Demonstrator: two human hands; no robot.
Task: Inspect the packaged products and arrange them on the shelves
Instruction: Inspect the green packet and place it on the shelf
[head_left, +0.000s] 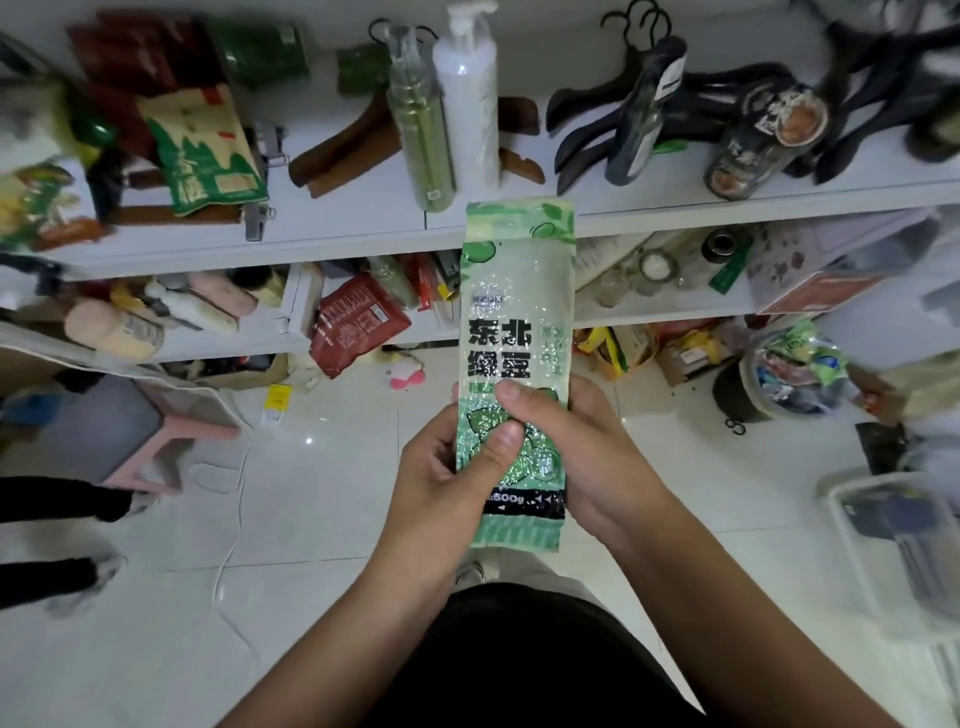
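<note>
A long green packet (519, 312) with black printed characters and a clear window stands upright in front of me, its top reaching the edge of the upper white shelf (363, 218). My left hand (447, 478) grips its lower left edge, thumb pressed on the front. My right hand (571, 447) grips the lower right side, thumb laid across the front above the left thumb. The packet's back is hidden.
The upper shelf carries a green and brown paper bag (202, 150), a green bottle (421, 130), a white pump bottle (467, 98) and black hangers (597, 130). A lower shelf (249, 332) holds a red pouch (353, 322) and glass jars (649, 270). A pink stool (156, 441) stands at left, a clear bin (904, 545) at right.
</note>
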